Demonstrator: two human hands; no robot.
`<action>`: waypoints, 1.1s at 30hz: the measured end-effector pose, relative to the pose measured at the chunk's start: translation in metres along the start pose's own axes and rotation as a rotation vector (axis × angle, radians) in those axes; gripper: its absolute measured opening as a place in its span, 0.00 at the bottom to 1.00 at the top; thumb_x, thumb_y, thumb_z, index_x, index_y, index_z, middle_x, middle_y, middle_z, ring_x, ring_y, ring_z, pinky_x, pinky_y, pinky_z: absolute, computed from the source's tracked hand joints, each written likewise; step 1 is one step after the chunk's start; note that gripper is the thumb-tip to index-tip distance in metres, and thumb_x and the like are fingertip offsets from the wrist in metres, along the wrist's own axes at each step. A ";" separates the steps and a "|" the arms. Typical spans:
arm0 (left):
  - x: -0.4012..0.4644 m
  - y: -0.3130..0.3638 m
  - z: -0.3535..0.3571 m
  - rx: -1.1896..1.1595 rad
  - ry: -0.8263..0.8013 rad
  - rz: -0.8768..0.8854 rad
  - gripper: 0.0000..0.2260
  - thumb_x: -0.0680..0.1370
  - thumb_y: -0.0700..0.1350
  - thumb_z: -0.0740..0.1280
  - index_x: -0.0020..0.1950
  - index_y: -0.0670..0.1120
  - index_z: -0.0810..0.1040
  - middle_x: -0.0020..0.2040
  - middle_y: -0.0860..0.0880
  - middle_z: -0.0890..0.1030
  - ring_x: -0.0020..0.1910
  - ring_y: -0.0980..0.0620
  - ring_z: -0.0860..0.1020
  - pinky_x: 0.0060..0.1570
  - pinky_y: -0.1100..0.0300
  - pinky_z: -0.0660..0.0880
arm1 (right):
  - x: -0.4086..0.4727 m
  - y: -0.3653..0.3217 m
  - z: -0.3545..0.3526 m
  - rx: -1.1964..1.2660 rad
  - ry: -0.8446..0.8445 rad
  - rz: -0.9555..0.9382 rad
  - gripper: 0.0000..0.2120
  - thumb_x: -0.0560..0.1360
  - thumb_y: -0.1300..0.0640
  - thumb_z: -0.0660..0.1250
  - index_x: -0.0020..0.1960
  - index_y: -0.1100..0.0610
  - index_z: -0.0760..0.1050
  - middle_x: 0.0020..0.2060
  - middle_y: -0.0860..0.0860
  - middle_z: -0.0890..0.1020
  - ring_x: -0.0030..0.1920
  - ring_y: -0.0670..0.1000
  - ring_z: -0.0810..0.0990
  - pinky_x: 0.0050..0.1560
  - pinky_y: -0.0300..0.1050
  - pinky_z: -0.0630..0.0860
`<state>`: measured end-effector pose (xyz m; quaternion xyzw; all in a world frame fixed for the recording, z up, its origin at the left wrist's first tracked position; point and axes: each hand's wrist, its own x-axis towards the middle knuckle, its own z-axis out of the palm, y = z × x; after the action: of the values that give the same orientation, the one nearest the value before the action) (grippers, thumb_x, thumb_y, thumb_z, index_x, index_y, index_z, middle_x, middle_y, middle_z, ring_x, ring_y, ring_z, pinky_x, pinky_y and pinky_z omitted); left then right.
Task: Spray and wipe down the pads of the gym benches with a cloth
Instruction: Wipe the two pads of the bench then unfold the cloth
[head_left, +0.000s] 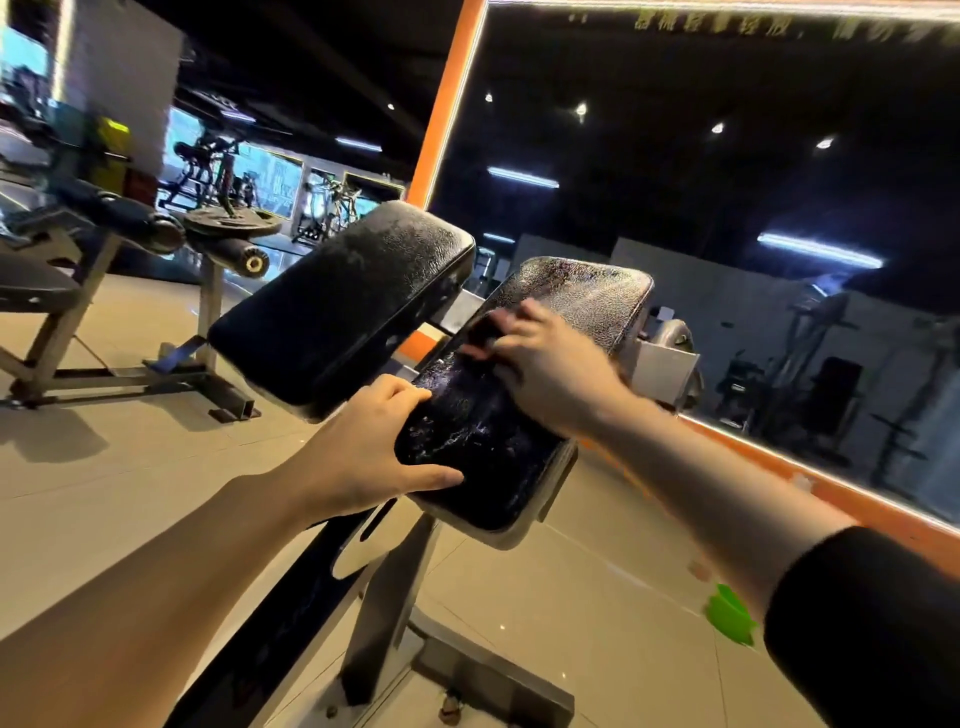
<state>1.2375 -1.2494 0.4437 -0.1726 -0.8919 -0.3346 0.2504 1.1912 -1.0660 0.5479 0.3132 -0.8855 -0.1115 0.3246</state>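
Note:
Two black bench pads stand side by side, tilted up. The left pad (343, 301) looks dull and speckled. The right pad (498, 447) is wet, with streaks and droplets. My left hand (363, 452) grips the right pad's near left edge, thumb across its lower corner and fingers on its side. My right hand (540, 364), blurred by motion, presses on the middle of that pad. A dark patch (480, 332) lies under its fingertips; I cannot tell whether it is a cloth.
The bench's metal frame (384, 613) runs down to the tiled floor below me. A green plastic object (730, 613) lies on the floor at right. A wall mirror with an orange frame (441, 104) stands behind. Another bench with roller pads (130, 218) is at left.

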 end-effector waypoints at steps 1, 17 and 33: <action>0.000 0.000 0.000 -0.003 -0.007 -0.013 0.37 0.68 0.61 0.74 0.72 0.48 0.67 0.65 0.53 0.68 0.63 0.54 0.69 0.65 0.52 0.71 | -0.013 -0.021 0.001 0.019 -0.031 -0.096 0.16 0.81 0.53 0.58 0.65 0.52 0.76 0.71 0.50 0.71 0.74 0.55 0.60 0.73 0.49 0.60; -0.013 0.000 -0.014 -0.023 -0.065 -0.190 0.27 0.68 0.57 0.77 0.60 0.51 0.71 0.58 0.51 0.71 0.56 0.51 0.74 0.57 0.54 0.75 | -0.009 -0.075 0.031 0.051 -0.195 -0.243 0.17 0.79 0.49 0.60 0.63 0.55 0.76 0.69 0.53 0.72 0.76 0.56 0.58 0.76 0.55 0.55; -0.079 -0.001 -0.014 -0.139 -0.032 -0.275 0.31 0.74 0.45 0.74 0.74 0.49 0.64 0.71 0.48 0.66 0.70 0.49 0.67 0.61 0.61 0.64 | -0.031 -0.100 0.025 0.013 -0.261 -0.472 0.14 0.78 0.57 0.60 0.60 0.51 0.79 0.65 0.49 0.76 0.75 0.51 0.60 0.78 0.49 0.49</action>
<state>1.3059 -1.2707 0.4084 -0.0710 -0.8857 -0.4239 0.1755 1.2412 -1.1244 0.4733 0.4959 -0.8231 -0.2180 0.1707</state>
